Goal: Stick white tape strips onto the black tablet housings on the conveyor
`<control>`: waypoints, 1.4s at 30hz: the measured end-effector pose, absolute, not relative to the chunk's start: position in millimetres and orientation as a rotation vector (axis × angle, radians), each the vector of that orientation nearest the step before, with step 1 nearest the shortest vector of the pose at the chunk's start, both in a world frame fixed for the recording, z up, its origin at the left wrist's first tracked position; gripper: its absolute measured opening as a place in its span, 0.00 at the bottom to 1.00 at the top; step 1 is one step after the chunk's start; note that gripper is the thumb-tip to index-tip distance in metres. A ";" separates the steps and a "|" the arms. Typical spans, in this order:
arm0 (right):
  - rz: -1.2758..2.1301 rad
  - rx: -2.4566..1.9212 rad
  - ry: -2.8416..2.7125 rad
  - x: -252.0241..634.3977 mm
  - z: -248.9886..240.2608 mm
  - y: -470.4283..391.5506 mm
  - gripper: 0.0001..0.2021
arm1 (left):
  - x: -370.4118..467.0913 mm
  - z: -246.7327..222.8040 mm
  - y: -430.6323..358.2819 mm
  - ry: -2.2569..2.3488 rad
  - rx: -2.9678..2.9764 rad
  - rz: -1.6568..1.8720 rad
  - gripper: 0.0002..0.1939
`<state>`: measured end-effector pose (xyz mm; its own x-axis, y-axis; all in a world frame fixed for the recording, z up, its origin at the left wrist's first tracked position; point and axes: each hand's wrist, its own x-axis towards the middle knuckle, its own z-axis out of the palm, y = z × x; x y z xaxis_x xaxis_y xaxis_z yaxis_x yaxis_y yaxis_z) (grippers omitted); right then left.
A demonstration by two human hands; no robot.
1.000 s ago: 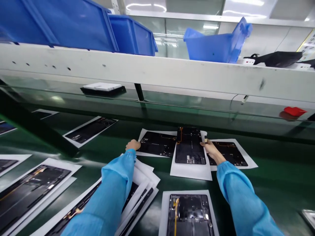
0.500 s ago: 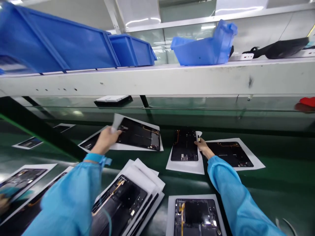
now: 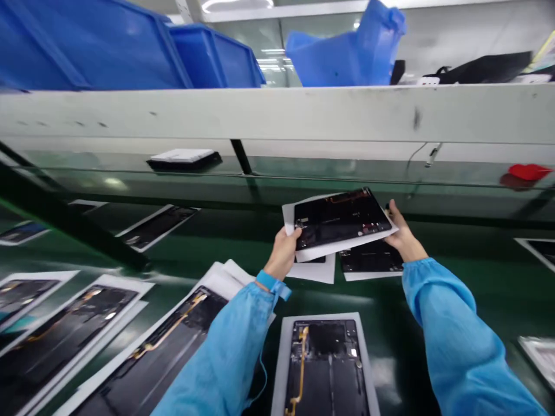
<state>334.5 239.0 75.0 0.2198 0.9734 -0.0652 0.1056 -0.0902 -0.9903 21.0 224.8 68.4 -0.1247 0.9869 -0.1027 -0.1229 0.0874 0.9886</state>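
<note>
I have a dark panel (image 3: 340,218) on its white sheet (image 3: 347,245) lifted off the green desk (image 3: 477,289), held between both hands: my left hand (image 3: 284,254) grasps the near-left edge with the thumb on top, my right hand (image 3: 401,231) holds the far-right corner, fingers under and largely hidden. It hangs tilted above two more panels (image 3: 370,260) lying flat on their sheets just beneath. I judge this the carrying step, the piece picked up and not yet set anywhere; the next move calls for keeping panel and sheet pinched together so the board does not slide off, and for a level set-down clear of its neighbours. A near panel (image 3: 325,370) with an orange flex strip lies between my sleeves, and a fanned stack (image 3: 173,341) sits to the left, partly covered by my left arm. How many sheets that stack holds I cannot tell. The near panel's lower end is cut off by the frame. Blue bins (image 3: 130,46) stand on the shelf (image 3: 277,112) above; their contents are out of sight, and the red item (image 3: 526,171) at far right is too small to identify
</note>
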 end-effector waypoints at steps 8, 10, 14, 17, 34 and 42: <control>0.719 -2.026 -0.945 420.0 33.2 189.0 0.15 | 141.2 -8.1 221.0 1.244 1.005 0.975 0.16; 0.679 -2.141 -0.957 422.6 15.4 189.2 0.16 | 144.5 -15.6 220.2 1.264 1.005 0.944 0.16; 0.672 -2.301 -0.995 425.1 -8.7 194.8 0.16 | 137.8 -23.9 223.3 1.330 0.963 0.894 0.17; 0.734 -2.340 -1.017 428.4 -15.1 202.9 0.17 | 131.2 -21.4 231.7 1.384 0.901 0.833 0.18; 0.871 -1.795 -1.261 377.1 52.1 171.1 0.18 | 55.0 60.2 115.9 1.060 0.736 1.013 0.18; 1.179 -1.592 -1.729 271.4 70.2 131.3 0.19 | -14.3 19.3 -110.9 1.229 0.685 0.946 0.40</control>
